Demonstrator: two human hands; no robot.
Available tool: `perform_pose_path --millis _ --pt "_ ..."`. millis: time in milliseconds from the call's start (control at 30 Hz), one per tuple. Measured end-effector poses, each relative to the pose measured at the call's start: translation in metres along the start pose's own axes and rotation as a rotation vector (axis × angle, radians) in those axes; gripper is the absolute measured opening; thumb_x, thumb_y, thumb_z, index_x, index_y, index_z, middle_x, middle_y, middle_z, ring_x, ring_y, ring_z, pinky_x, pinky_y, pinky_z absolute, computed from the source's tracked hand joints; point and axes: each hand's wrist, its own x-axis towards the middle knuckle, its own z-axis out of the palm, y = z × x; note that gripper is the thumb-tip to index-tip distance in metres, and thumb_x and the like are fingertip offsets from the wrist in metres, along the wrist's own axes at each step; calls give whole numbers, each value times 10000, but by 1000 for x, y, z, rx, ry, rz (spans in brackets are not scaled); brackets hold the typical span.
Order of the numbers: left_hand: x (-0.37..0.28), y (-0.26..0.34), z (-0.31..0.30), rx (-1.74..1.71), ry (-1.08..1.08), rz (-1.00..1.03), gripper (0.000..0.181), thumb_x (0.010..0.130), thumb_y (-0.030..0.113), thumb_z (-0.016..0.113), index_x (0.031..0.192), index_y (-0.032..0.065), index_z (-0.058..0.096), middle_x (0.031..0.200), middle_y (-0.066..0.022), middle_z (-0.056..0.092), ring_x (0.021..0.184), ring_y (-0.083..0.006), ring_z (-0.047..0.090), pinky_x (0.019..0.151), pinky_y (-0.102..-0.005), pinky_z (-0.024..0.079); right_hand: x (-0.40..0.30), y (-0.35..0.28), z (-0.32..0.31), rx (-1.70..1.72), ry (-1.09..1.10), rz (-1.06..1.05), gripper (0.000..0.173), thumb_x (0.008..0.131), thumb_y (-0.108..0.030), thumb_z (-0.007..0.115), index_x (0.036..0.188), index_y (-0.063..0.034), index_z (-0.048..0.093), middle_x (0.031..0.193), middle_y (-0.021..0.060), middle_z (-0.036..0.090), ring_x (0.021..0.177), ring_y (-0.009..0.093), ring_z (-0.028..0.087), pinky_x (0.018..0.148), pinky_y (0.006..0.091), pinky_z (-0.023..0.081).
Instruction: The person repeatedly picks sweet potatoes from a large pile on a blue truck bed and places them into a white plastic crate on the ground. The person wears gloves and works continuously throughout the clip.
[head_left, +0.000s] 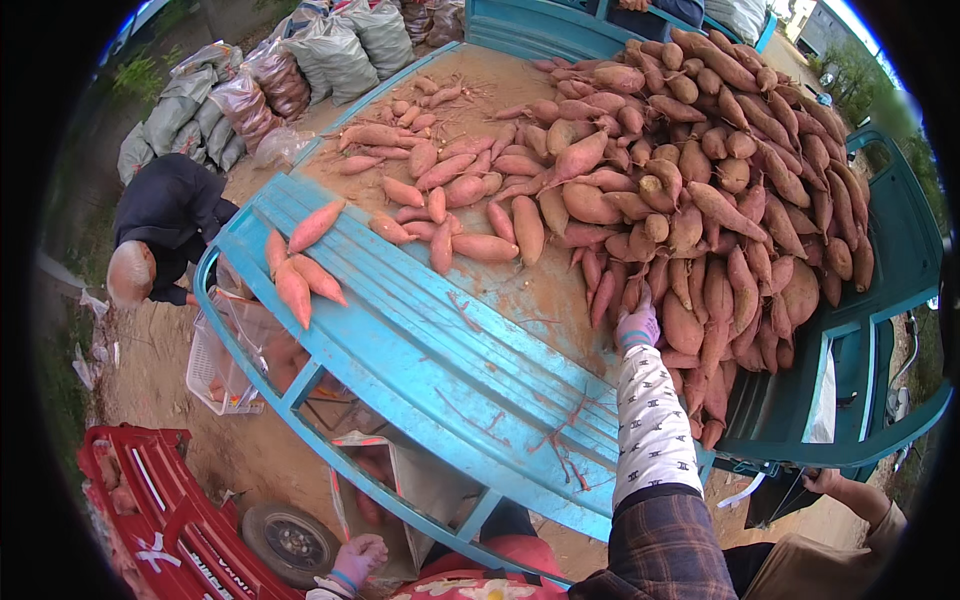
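My right hand (639, 324), in a pale purple glove, reaches across the blue truck bed to the near edge of a large pile of sweet potatoes (675, 180). Its fingers touch sweet potatoes there; whether they grip one is hidden. My left hand (360, 559), also gloved, is low in the picture with curled fingers, beside an open white sack (435, 480). Nothing shows in it, but its palm is out of sight. Several sweet potatoes (304, 262) lie apart on the lowered blue side panel (420, 352).
A person (169, 217) bends beside a white plastic crate (217, 367). Another person's hand (821, 480) is at the truck's lower right. Filled sacks (330, 56) stand at the back left. A red vehicle panel (172, 517) and a wheel (289, 541) are at lower left.
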Motion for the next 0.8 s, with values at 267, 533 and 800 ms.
perform_pose_path --millis 267,533,800 --pt "6 186 180 -365 -528 303 631 960 324 752 1457 54 472 1247 -175 666 1133 -325 680 954 -484 576 -229 -48 -51 939 -507 -535 795 946 -344 758 1578 -24 395 1439 260 564 1339 357 573 1113 447 461" --pt "42 169 194 -315 -595 132 649 752 310 876 1259 84 540 1010 -127 646 893 -321 687 795 -489 590 -149 96 -16 60 -91 -268 585 952 -240 679 1477 -40 513 1484 271 528 1291 470 554 1106 483 459" --pt "30 118 149 -283 -523 -47 675 734 304 916 1256 86 547 1063 -128 649 950 -315 685 830 -481 587 -31 93 15 -597 -206 -132 588 978 -179 591 1553 -160 472 1622 118 440 1255 363 660 999 501 559"
